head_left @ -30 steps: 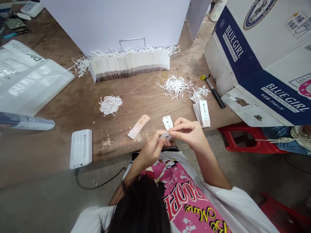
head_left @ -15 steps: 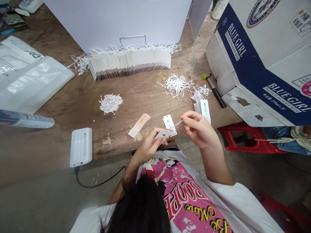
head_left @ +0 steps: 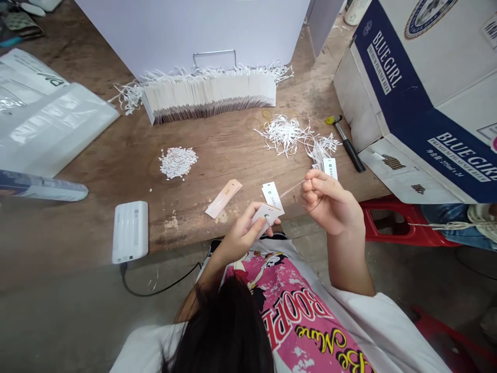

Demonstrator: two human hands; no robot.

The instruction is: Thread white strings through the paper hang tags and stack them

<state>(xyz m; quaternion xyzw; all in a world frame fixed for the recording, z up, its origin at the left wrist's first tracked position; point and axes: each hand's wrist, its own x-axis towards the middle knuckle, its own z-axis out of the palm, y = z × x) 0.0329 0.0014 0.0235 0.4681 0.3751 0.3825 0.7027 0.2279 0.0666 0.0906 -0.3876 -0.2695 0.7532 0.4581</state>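
Observation:
My left hand is closed on white hang tags near the table's front edge. In a pinch, my right hand grips a thin white string that stretches taut toward the tags' upper end. Just beyond the held tags lies a small white stack of tags. Pinkish tags rest left of it. Strung tags with their cords lie beyond my right hand. A tangled heap of white strings sits farther back.
A long row of strung tags stands against a pale board. A pile of small white pieces, a white power bank and plastic bags lie leftward. A hammer lies beside a beer carton.
My right hand has moved right and away from the left hand, drawing out a longer stretch of string. The left hand still holds the tags, with little movement.

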